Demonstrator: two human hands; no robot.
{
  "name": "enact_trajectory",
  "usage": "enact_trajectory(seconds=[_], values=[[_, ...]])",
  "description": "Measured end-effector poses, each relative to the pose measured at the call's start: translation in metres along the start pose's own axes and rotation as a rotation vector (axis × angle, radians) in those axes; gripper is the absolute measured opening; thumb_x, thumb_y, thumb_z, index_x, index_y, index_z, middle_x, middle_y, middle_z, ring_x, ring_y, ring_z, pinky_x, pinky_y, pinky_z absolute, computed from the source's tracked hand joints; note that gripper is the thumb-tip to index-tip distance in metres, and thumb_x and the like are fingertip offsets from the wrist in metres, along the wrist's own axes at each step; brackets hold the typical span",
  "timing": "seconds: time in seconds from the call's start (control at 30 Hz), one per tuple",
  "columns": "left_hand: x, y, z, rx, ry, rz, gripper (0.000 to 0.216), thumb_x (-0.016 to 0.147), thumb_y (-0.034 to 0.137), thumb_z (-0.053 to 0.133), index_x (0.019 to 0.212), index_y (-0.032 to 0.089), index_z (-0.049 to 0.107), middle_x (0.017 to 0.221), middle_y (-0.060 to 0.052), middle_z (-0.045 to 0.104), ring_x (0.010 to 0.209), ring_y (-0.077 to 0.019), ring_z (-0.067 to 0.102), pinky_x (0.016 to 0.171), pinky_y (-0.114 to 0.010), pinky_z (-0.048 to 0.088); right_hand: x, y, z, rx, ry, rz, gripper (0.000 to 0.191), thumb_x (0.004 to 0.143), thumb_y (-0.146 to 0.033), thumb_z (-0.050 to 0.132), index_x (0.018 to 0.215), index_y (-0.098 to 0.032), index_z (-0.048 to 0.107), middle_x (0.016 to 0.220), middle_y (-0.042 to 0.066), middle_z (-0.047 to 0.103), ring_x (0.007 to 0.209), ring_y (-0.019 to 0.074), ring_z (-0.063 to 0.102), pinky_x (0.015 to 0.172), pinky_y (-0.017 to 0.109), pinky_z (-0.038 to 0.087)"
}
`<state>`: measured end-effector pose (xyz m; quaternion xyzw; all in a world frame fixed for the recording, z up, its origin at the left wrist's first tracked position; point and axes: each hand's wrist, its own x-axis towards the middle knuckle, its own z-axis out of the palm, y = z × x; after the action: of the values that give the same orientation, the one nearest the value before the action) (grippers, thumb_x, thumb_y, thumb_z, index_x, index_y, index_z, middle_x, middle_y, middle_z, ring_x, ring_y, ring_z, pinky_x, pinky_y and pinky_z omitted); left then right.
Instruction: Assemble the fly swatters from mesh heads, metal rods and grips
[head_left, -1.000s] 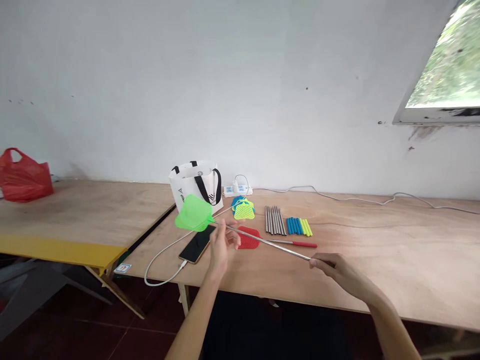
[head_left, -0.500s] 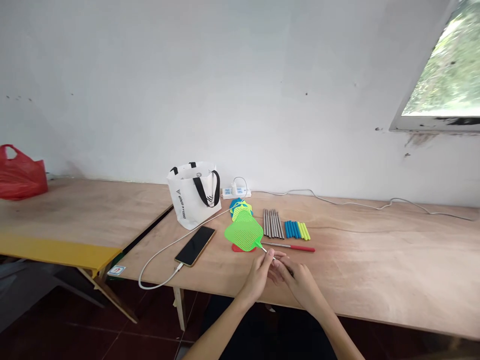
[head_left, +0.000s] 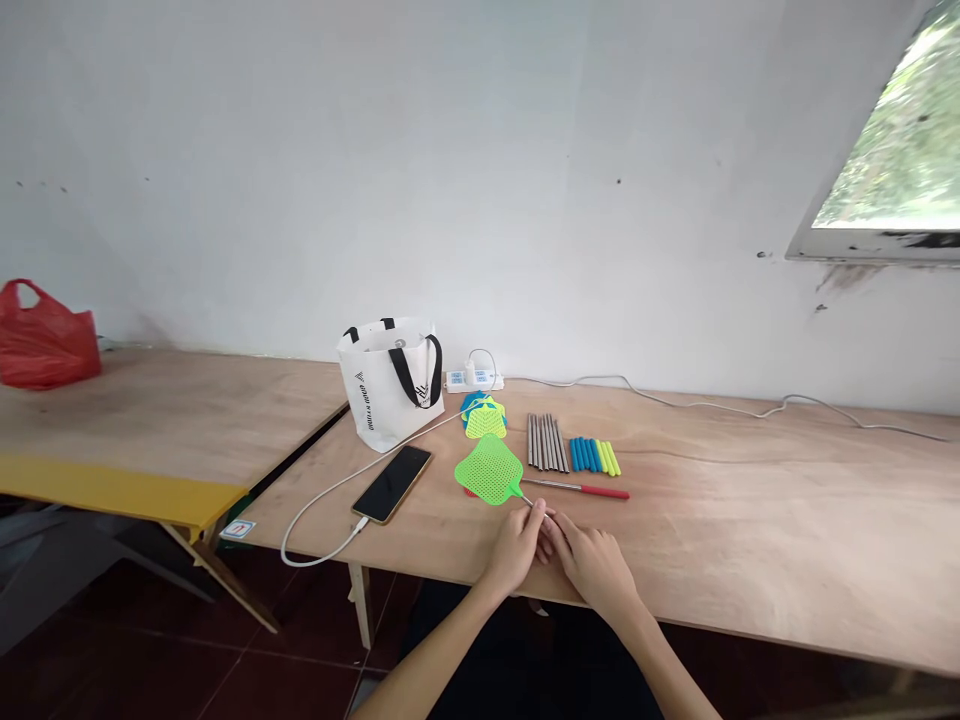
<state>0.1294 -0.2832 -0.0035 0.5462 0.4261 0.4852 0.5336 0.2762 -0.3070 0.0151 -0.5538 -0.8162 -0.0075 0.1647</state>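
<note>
A green fly swatter (head_left: pixel 489 470) with a perforated head is held by its thin metal rod near the table's front edge. My left hand (head_left: pixel 517 545) pinches the rod, thumb on top. Right beside it, my right hand (head_left: pixel 589 558) has its fingers closed around the rod's lower end, which they hide. Under the green head lies a red swatter, mostly covered, whose rod runs right to a red handle (head_left: pixel 604 492). Behind are loose yellow swatter heads (head_left: pixel 486 421) and blue swatter heads (head_left: pixel 472 400). Metal rods (head_left: pixel 547 443) lie in a row beside blue grips (head_left: pixel 583 455) and yellow grips (head_left: pixel 608 458).
A white tote bag (head_left: pixel 386 390) stands at the back left. In front of it a phone (head_left: pixel 392 484) lies on a white charging cable (head_left: pixel 300 510). A power strip (head_left: pixel 474 381) sits by the wall. On the left table is a red plastic bag (head_left: pixel 45 340).
The green head has tilted and dropped slightly, uncovering more of the yellow heads and covering more of the red one. Both hands keep hold of the rod, and the view has shifted slightly.
</note>
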Motion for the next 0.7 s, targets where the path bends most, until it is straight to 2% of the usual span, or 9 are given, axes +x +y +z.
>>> enact_trajectory(seconds=[0.13, 0.33, 0.7], values=[[0.0000, -0.0003, -0.0004, 0.001, -0.002, -0.001, 0.063, 0.089, 0.074, 0.048, 0.086, 0.014, 0.067, 0.060, -0.001, 0.058, 0.051, -0.0160, 0.058, 0.045, -0.025, 0.047, -0.0026, -0.0023, 0.0065, -0.096, 0.057, -0.015, 0.039, 0.107, -0.033, 0.030, 0.122, -0.022, 0.064, 0.077, 0.006, 0.075, 0.062, 0.0193, 0.069, 0.052, 0.026, 0.030], [0.0021, -0.0055, -0.0008, 0.026, -0.006, -0.005, 0.066, 0.088, 0.076, 0.046, 0.087, 0.014, 0.067, 0.060, -0.001, 0.057, 0.051, -0.0169, 0.058, 0.044, -0.027, 0.047, -0.0021, -0.0002, 0.0093, -0.231, 0.058, -0.058, 0.036, 0.108, -0.029, 0.031, 0.125, -0.021, 0.062, 0.079, 0.005, 0.075, 0.062, 0.0184, 0.069, 0.051, 0.027, 0.026], [0.0010, -0.0029, -0.0016, 0.028, -0.031, -0.001, 0.068, 0.088, 0.079, 0.042, 0.085, 0.015, 0.064, 0.059, -0.001, 0.057, 0.051, -0.0171, 0.059, 0.046, -0.027, 0.048, -0.0014, -0.0022, 0.0109, -0.249, 0.034, -0.038, 0.036, 0.109, -0.033, 0.030, 0.119, -0.020, 0.062, 0.078, 0.005, 0.075, 0.062, 0.0180, 0.069, 0.051, 0.028, 0.022]])
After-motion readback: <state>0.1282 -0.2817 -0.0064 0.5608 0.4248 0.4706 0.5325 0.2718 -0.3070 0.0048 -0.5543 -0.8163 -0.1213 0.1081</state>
